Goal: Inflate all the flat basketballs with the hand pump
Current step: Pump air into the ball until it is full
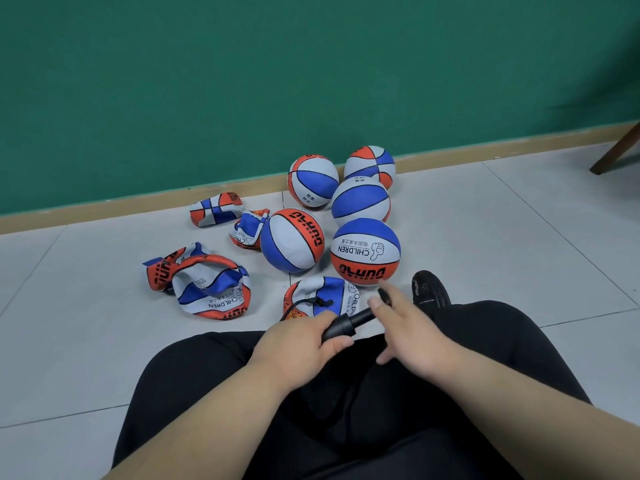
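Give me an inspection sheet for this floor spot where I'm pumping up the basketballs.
Surface: light grey tiled floor; the person sits on it.
Job's things: five round basketballs; four flat basketballs, the nearest flat ball lying by the knees; black hand pump.
Clutter: nothing seen.
Hands: left hand grips the pump's body; right hand open, fingers spread at the pump's handle end.
Cables: thin black hose lies across the nearest flat ball.
Surroundings: green wall, wooden skirting, dark furniture leg, black shoe.
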